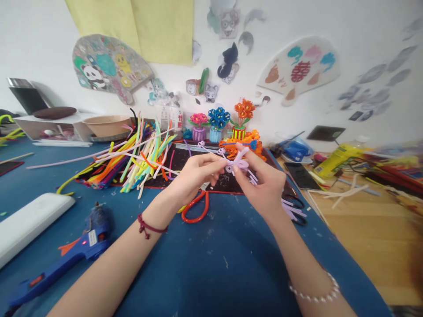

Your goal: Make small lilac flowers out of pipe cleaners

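Nearest, at left: blue glue gun (66, 253) lying on the blue mat (214, 264), with a white oblong case (29, 222) just beside it. Red-handled scissors (194, 211) lie on the mat, partly hidden under the left hand (194, 176). Left hand and right hand (264, 185) are raised above the mat, fingertips pinched narrow on a lilac pipe-cleaner loop (238, 164) held between them. Loose lilac strands (291, 212) lie by the right wrist, over black scissors (295, 207). Behind: heap of mixed pipe cleaners (132, 158). By the wall: three small pots (215, 134) holding pink, blue and orange pipe-cleaner flowers. Tan bowl (107, 124) far left, contents not visible.
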`<control>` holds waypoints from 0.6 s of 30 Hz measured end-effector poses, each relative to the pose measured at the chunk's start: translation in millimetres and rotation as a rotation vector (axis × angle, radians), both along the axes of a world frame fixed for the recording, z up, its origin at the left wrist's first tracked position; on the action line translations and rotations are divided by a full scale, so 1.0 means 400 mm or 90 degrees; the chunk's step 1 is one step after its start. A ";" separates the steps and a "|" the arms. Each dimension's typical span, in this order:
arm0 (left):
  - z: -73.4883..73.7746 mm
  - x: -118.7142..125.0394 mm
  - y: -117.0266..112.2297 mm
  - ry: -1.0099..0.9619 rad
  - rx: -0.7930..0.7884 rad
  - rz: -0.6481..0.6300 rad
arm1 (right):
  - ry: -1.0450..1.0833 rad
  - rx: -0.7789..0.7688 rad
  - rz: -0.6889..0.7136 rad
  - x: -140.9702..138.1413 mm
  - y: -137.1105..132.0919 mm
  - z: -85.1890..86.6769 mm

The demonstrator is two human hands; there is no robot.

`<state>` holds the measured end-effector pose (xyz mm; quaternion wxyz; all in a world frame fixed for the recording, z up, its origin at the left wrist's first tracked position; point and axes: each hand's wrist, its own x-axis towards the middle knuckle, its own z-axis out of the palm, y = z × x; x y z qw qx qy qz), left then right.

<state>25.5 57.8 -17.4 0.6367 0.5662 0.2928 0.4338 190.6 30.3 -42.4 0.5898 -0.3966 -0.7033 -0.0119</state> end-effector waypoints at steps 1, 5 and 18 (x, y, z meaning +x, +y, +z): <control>0.003 0.002 -0.003 -0.021 -0.032 -0.004 | -0.052 0.039 -0.027 0.001 -0.003 0.003; -0.004 0.008 -0.004 -0.060 -0.100 -0.010 | -0.173 0.130 -0.059 0.002 -0.006 0.008; -0.013 0.005 -0.002 -0.045 0.229 0.054 | 0.389 -0.301 0.288 -0.024 -0.011 0.015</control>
